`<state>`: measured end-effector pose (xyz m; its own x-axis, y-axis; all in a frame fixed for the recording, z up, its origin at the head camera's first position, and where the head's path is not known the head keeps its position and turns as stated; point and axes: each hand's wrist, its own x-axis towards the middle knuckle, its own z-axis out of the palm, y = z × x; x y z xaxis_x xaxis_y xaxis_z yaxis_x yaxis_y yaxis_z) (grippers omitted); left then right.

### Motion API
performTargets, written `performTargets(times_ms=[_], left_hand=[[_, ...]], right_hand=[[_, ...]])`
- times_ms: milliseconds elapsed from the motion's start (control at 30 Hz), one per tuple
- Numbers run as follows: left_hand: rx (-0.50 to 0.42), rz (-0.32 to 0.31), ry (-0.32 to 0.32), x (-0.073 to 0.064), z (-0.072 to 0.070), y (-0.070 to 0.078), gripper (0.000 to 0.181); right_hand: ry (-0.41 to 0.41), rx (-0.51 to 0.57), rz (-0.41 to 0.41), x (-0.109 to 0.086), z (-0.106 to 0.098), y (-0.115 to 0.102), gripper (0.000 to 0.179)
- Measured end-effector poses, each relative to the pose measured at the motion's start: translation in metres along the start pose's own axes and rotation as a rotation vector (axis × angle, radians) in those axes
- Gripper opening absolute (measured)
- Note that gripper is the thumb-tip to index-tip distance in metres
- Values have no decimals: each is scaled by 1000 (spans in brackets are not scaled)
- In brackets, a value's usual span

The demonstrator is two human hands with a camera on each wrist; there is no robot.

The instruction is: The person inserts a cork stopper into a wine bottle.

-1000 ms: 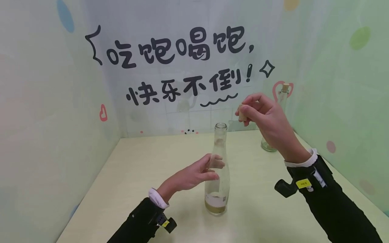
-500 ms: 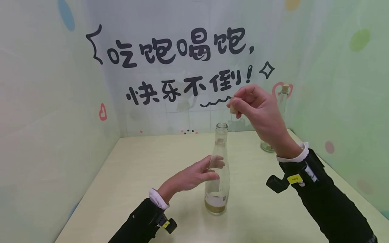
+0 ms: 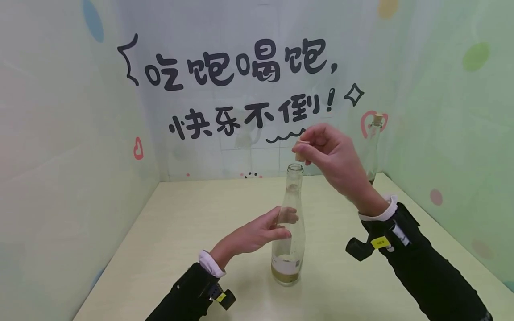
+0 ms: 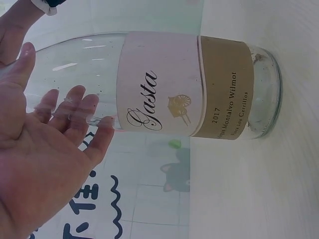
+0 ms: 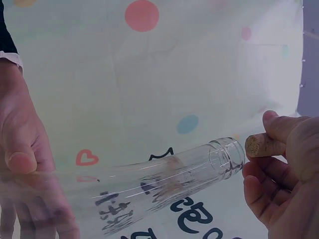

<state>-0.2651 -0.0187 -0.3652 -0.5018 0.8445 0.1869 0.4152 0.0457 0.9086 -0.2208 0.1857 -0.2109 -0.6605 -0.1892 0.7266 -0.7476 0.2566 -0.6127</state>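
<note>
Centrally framed: one bottle (image 3: 297, 244), left hand (image 3: 257, 229) curled round it. Just above: right hand (image 3: 332, 158) pinched cork (image 5: 261, 145). Corking alignment seemed underway; lowering was needed.

Booth-like place: pale tabletop (image 3: 192, 223), lettered backdrop (image 3: 241, 100), spotted side walls (image 3: 453, 133).

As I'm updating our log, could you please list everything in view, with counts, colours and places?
Front bottle: one, clear, labelled, upright on the table
Cork: one, tan, in the right grip, above that bottle's mouth
Back bottle: one, clear, far right
Stopper: one, tan, in the back bottle's mouth
Table: one, cream, lower half
Walls: three, pale, left, back and right
Lettering: two lines, black, back wall
Dots and hearts: several, coloured, walls
Sleeves: two, black, white-cuffed, foreground
Wrist cameras: two, black, on sleeves
Left grip: one, bare, around the front bottle
Right grip: one, bare, holding the cork
</note>
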Motion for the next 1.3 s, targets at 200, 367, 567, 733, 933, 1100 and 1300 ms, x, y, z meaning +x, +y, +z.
performTargets(times_ms=[200, 367, 567, 733, 933, 1100, 1300], left_hand=[[7, 3, 5, 1, 1, 0, 55], [9, 1, 8, 0, 1, 0, 56], [-7, 4, 7, 0, 1, 0, 57], [-6, -1, 7, 0, 0, 0, 56], [-7, 4, 7, 0, 0, 0, 57], [-9, 7, 7, 0, 1, -2, 56], [-12, 9, 17, 1, 1, -2, 56]], right_hand=[[-18, -19, -10, -2, 1, 4, 23], [-36, 2, -20, -3, 2, 6, 21], [-57, 34, -24, -4, 5, 9, 21], [-71, 18, -37, -4, 6, 11, 21], [-68, -58, -64, -7, 7, 12, 19], [-68, -117, -91, -11, 8, 14, 19], [-72, -103, -102, -13, 8, 16, 18]])
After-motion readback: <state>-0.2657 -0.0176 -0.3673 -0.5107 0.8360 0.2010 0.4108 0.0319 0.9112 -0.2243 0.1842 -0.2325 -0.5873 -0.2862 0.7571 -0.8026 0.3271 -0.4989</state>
